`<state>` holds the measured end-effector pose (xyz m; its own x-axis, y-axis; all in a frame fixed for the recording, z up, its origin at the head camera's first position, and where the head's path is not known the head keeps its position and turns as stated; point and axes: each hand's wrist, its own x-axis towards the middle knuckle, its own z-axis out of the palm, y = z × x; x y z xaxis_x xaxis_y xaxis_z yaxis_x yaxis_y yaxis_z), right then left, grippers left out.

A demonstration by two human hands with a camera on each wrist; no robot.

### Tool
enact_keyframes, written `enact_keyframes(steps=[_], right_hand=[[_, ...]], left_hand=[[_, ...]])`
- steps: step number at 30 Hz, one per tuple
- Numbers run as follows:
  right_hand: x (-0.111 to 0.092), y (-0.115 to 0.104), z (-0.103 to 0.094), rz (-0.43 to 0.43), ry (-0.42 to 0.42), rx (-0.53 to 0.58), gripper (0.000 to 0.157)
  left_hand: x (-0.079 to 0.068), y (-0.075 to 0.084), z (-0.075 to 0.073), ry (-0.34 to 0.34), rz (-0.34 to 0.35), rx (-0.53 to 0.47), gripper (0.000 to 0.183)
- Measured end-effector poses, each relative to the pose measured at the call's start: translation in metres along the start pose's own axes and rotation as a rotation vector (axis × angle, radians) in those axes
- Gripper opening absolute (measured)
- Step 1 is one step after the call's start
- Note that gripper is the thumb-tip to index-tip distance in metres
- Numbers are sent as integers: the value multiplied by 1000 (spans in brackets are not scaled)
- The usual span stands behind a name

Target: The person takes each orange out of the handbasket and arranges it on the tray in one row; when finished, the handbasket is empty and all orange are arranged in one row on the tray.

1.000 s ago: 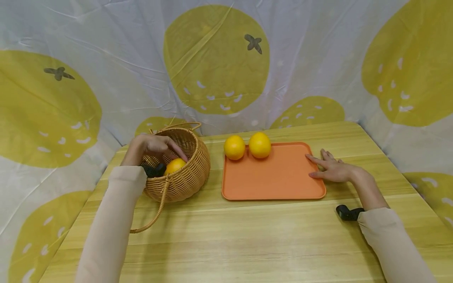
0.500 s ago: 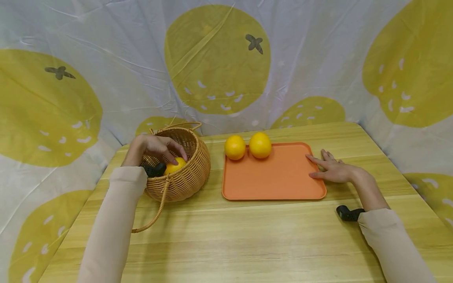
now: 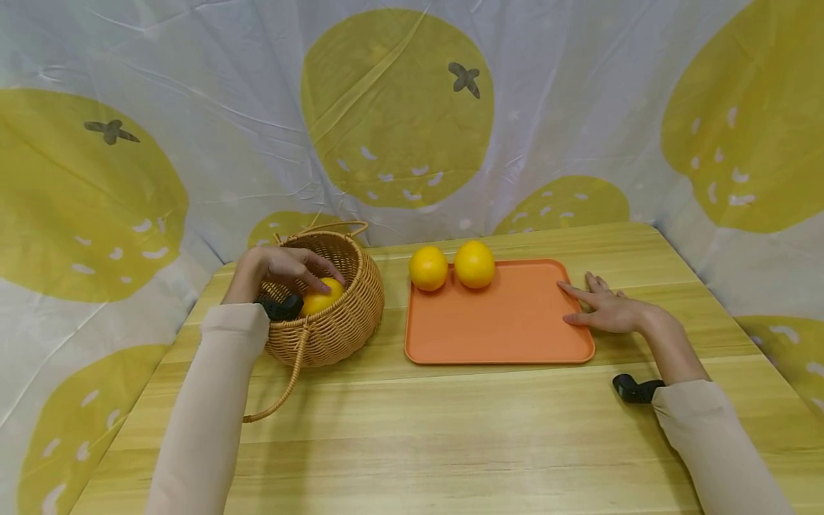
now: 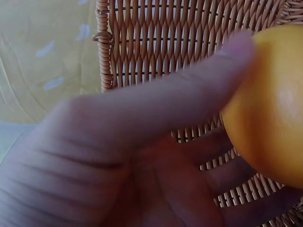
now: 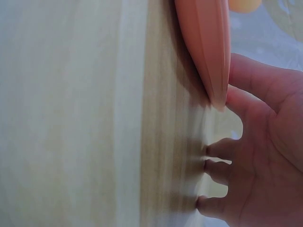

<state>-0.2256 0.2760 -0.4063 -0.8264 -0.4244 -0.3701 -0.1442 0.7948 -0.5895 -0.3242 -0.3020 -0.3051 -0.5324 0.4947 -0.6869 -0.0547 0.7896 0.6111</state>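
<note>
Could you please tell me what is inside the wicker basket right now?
One orange sits in the basket, gripped by the left hand. The basket's wall and that hand hide its floor, so anything lower cannot be seen.

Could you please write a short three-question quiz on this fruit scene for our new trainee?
1. True or false: the left hand holds the orange inside the wicker basket.
2. How many oranges sit on the orange tray? A) one B) two C) four
3. What does the right hand touch?

Key:
1. True; its fingers curl round the fruit.
2. B; both lie at the far left corner.
3. The tray's right edge, with fingers flat on the wooden table.
</note>
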Motion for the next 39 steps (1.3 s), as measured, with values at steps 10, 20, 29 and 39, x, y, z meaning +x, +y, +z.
enact_keyframes(steps=[10, 20, 29, 39], right_hand=[[-1, 0, -1, -5, 4, -6, 87], [-2, 0, 2, -7, 11, -7, 87], [-2, -1, 1, -14, 10, -1, 87], [-2, -1, 2, -19, 10, 9, 87]], left_hand=[[-2, -5, -2, 148, 12, 30, 51], [0, -5, 0, 106, -12, -2, 54], [-20, 7, 1, 151, 61, 100, 59], [-56, 32, -3, 304, 232, 41, 51]])
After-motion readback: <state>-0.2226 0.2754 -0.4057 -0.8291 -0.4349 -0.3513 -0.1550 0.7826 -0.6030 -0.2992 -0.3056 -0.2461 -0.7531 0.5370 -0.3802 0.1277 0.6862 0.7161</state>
